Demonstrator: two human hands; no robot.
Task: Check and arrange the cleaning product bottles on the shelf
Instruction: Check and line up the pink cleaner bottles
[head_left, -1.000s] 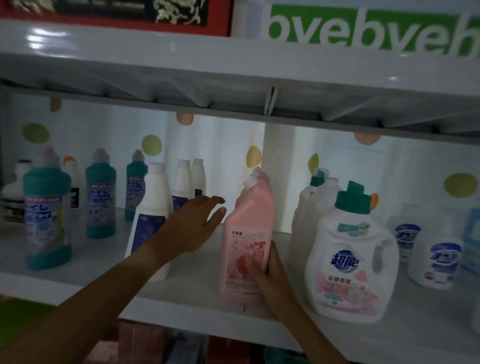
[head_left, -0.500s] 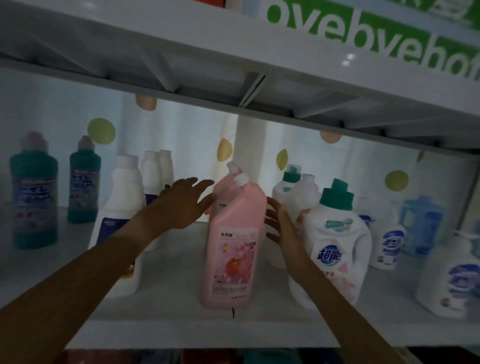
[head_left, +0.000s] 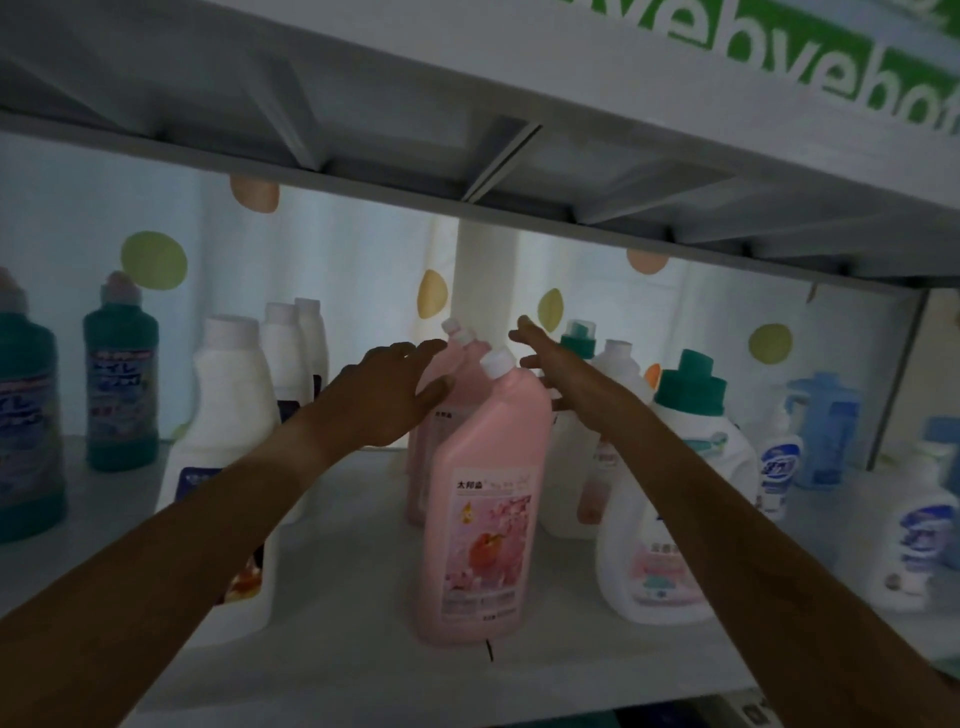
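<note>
Head view: the front pink bottle (head_left: 480, 499) is taken as the landmark, standing upright near the front edge of the shelf (head_left: 337, 613), its white cap (head_left: 497, 362) angled to the left. Just behind it and slightly to its left a second pink bottle (head_left: 441, 415) is seen, and it is toward this rear bottle that both hands are reached. The left hand (head_left: 387, 397) is spread wide against or just beside the rear bottle's shoulder, with nothing gripped; the right hand (head_left: 563, 371) is held open with straight fingers above and right of the landmark's cap, also empty. Whether either palm is actually pressed to plastic cannot be told. To the landmark's right a white jug with a green cap (head_left: 675, 499) stands close. The pink bottles are judged to be full, so fairly heavy, with smooth, slightly yielding plastic walls that may slip; a hold around the broad body below the neck is judged safer than one at the narrow angled cap.
</note>
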